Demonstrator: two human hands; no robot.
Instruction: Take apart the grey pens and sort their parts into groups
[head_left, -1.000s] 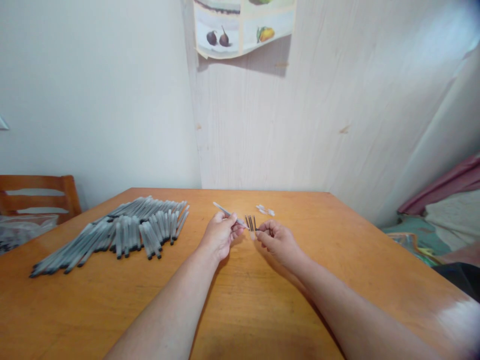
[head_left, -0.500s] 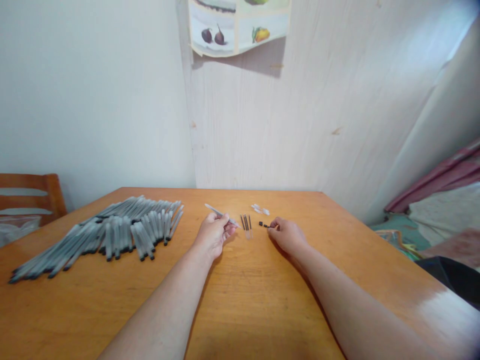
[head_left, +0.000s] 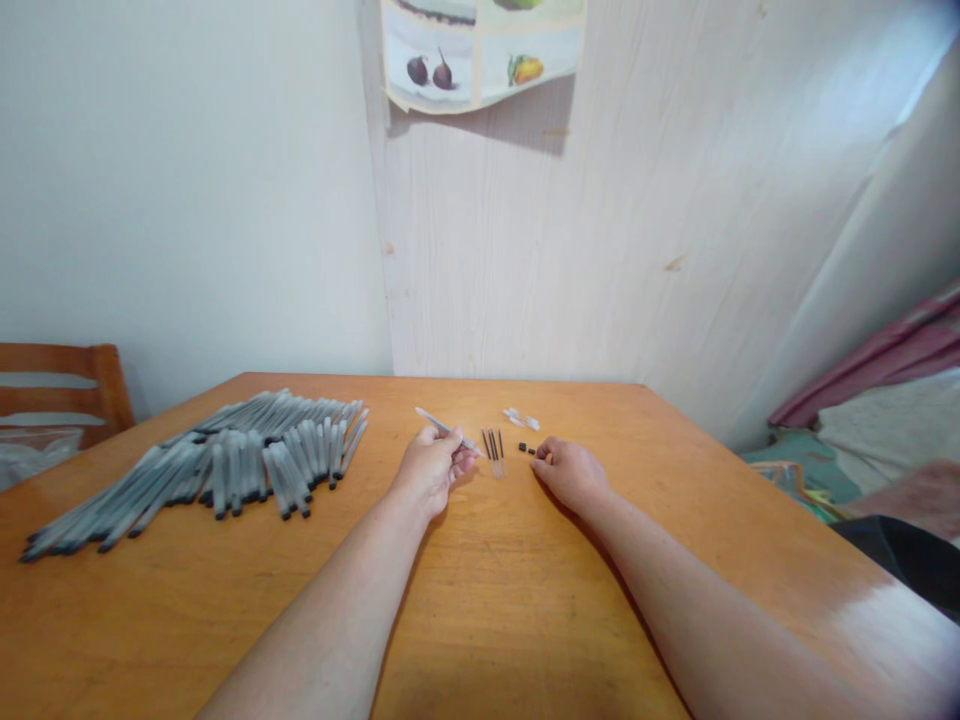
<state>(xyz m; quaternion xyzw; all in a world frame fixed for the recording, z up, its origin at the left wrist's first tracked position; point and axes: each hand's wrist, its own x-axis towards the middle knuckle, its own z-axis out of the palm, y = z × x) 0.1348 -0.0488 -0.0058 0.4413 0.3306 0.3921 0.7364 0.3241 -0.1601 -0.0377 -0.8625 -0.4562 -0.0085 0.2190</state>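
Note:
My left hand is closed around a slim pen, which slants down to the right with its lower end past the fingertips. Just right of that hand, several ink refills, dark at the top and clear at the bottom, lie side by side on the table. My right hand rests on the table with thumb and fingers pinched; what is between them is hidden. Beside its fingertips lie small black plugs. Behind these are several clear pen caps.
A large heap of clear pens with black ends covers the left of the wooden table. A wooden chair stands beyond the left edge. To the right are a black container and some cloth. A wall faces me.
My right fingers have drawn slightly left and closer together, and a small black piece at their tips no longer shows. My left hand has shifted slightly right with the pen.

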